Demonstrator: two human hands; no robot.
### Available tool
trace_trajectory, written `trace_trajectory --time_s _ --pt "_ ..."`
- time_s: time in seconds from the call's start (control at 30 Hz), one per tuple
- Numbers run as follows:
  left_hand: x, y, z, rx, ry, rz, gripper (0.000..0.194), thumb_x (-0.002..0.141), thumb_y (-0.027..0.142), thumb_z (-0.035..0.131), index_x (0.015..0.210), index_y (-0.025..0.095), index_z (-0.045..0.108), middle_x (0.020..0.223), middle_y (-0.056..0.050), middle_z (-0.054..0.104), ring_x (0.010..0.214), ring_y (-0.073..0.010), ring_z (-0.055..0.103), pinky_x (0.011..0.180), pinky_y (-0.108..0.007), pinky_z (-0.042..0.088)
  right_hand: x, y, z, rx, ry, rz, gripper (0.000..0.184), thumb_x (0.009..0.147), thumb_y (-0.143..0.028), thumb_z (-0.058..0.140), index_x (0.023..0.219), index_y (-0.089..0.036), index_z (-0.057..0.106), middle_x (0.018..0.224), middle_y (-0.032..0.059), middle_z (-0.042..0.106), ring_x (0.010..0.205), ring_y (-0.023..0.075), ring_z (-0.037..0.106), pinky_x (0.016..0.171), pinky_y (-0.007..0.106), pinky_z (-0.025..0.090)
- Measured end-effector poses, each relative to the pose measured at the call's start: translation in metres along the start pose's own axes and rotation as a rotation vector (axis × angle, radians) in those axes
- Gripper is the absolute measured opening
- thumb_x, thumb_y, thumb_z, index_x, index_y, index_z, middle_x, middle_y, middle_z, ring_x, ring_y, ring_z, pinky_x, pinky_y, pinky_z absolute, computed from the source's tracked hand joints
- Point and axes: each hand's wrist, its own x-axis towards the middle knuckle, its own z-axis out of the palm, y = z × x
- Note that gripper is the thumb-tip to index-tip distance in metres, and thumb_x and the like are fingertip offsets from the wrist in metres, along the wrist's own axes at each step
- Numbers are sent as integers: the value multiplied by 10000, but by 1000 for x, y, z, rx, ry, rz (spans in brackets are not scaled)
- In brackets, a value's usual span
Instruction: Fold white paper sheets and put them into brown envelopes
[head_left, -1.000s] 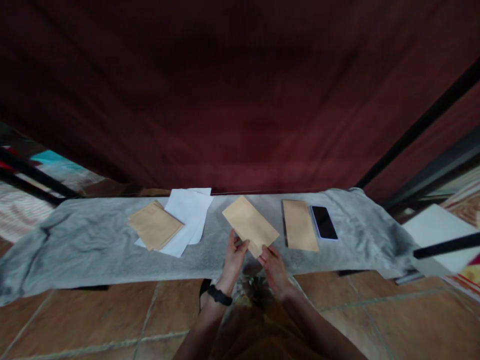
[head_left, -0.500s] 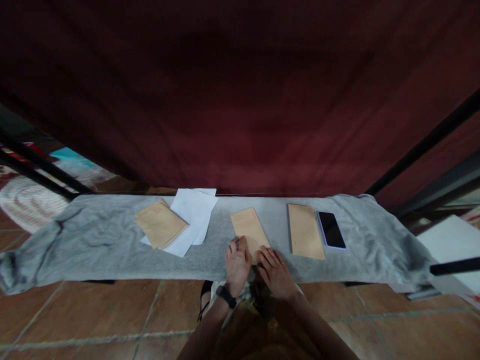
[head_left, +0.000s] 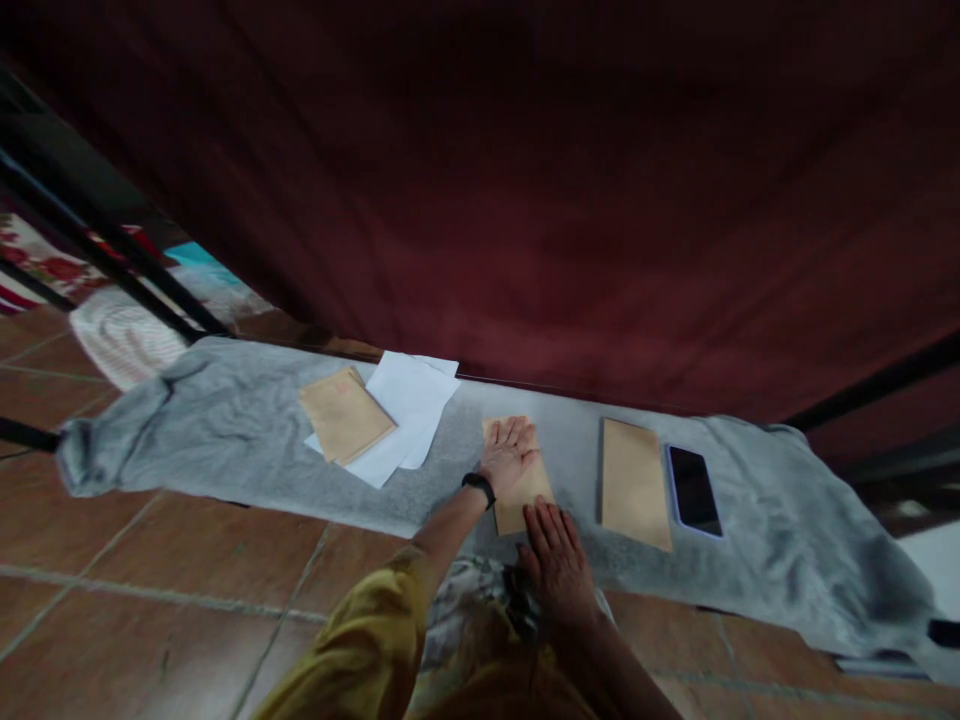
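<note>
On the grey cloth-covered counter (head_left: 247, 430) lie, left to right, kraft envelopes (head_left: 345, 415) overlapping white sheets (head_left: 412, 395), a middle envelope (head_left: 514, 508), a right-hand envelope (head_left: 636, 485) and a smartphone (head_left: 696, 490).

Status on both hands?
Left hand flat on middle envelope; right hand at its near end. Phone off right, not in the way.

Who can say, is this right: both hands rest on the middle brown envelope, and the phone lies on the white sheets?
The phone lies on the grey cloth, not the white sheets, in the head view. The left hand and right hand do rest on the middle brown envelope.
</note>
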Motion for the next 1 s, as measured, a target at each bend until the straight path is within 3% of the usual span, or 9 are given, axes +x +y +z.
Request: trace_trajectory --time_s 0.13,0.27,0.53,0.77,1.0 --pt "10 -7 2 38 37 39 645 1030 502 357 1623 285 228 1692 -48 262 1574 -281 169 1284 -574 67 -2 2 6 -19 -6 -15 630 1016 -264 488 1605 -169 286 1658 134 308 1512 272 340 1203 511 349" --pt "3 -8 4 41 33 128 608 1041 458 340 1611 261 266 1683 -53 286 1568 -254 194 1288 -539 69 -3 4 8 -15 -1 -27 632 1032 -292 470 1614 -166 261 1649 144 331 1508 282 345 1194 516 354" --pt "-42 -2 3 -12 -25 290 552 1071 418 297 1575 196 331 1672 -52 314 1557 -198 221 1282 -470 123 -4 7 9 25 -24 -7 576 1054 -287 383 1607 -160 288 1606 136 420 1488 270 381 1209 500 326" --pt "-80 8 -1 -32 25 359 533 1075 400 313 1569 202 348 1664 -53 335 1557 -191 222 1283 -444 138 -5 9 12 36 -15 22 537 1039 -227 339 1566 -135 377 1578 130 465 1467 254 415 1216 477 313" --pt "-112 17 -5 -18 41 393 537 1059 402 371 1551 186 379 1656 -87 347 1559 -205 223 1286 -445 148 -6 11 14 67 -15 24 561 1033 -210 315 1591 -152 337 1572 124 473 1478 250 399 1219 496 304"
